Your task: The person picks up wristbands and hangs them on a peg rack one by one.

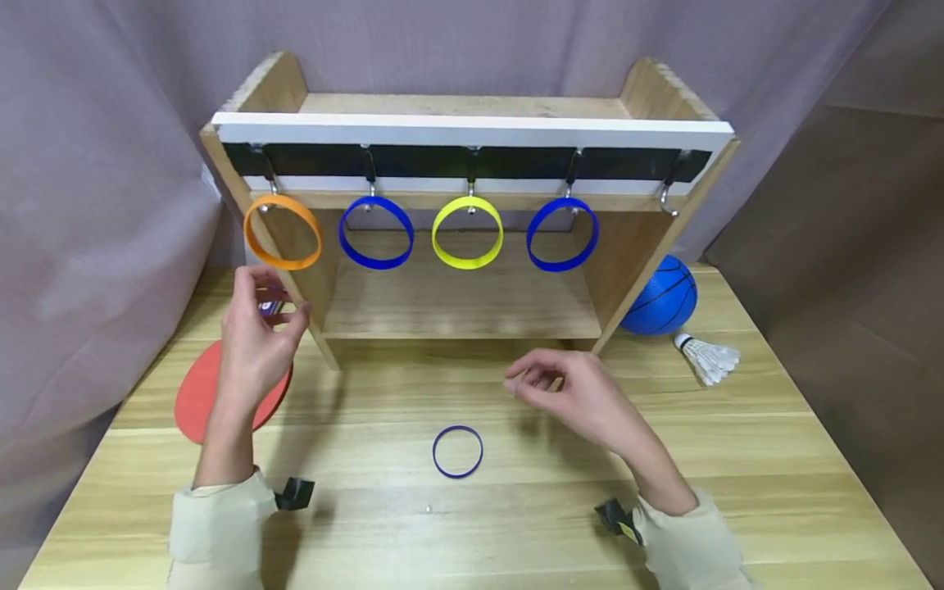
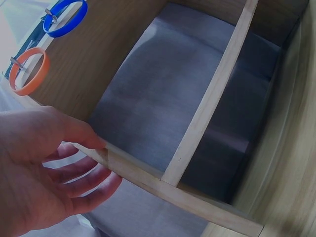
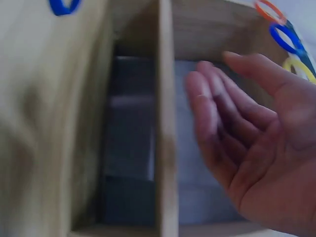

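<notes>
My left hand (image 1: 258, 336) is beside the shelf's left side panel, below the hanging orange wristband (image 1: 283, 232). Its fingers are loosely bent with nothing visible between them; contact with the panel (image 2: 148, 180) is unclear. My right hand (image 1: 575, 393) hovers over the table at the right, fingers relaxed and holding nothing. Left of it, a dark blue wristband (image 1: 458, 451) lies flat on the table. From hooks on the wooden shelf (image 1: 457, 303) also hang a blue wristband (image 1: 376, 233), a yellow wristband (image 1: 468, 233) and a second blue wristband (image 1: 562, 234). The rightmost hook (image 1: 668, 199) is bare.
A red paddle (image 1: 197, 393) lies under the left forearm, with a small purple item (image 1: 270, 308) behind the left hand. On the right are a blue ball (image 1: 662, 297) with black lines and a white shuttlecock (image 1: 708, 359). Grey curtains (image 1: 457, 49) hang behind.
</notes>
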Demonstrator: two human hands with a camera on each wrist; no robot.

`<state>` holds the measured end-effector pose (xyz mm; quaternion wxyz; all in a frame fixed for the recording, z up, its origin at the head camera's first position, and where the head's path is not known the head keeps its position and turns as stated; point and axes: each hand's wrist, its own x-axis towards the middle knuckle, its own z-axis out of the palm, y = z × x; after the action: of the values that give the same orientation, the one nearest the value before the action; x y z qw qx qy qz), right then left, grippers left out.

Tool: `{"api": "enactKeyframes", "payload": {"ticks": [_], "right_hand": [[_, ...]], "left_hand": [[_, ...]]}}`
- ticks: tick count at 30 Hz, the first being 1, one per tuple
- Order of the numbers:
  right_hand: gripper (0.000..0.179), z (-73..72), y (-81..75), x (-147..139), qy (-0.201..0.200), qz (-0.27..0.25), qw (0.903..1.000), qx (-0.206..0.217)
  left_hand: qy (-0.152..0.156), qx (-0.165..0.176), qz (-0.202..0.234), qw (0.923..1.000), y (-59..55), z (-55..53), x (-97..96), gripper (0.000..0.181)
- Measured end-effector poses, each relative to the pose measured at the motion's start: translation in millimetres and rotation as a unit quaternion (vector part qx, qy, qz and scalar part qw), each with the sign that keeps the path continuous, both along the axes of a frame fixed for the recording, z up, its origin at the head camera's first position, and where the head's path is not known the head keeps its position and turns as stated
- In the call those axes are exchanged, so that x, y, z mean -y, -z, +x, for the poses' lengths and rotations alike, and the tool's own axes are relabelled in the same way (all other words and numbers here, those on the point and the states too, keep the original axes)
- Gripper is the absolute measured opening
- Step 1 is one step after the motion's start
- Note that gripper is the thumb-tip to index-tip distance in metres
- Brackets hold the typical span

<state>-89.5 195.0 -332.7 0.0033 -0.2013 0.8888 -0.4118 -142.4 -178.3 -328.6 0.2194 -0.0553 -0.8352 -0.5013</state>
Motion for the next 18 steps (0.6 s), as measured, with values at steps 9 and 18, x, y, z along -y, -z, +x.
{"api": "enactKeyframes", "payload": {"ticks": [9,18], "right_hand": [[0.021,-0.6,40.9,31.4,-0.057,0.158,0.9825,0.081],[0.019,-2.0,62.2,42.7,-0.057,0.198,0.9763,0.067]], "left_hand": [[0.000,-0.004,-0.003,1.0000,1.9,-0.7,1.7,0.050],[0.000,-0.001,0.000,1.0000,-11.6,8.0,-7.0,0.047]]}}
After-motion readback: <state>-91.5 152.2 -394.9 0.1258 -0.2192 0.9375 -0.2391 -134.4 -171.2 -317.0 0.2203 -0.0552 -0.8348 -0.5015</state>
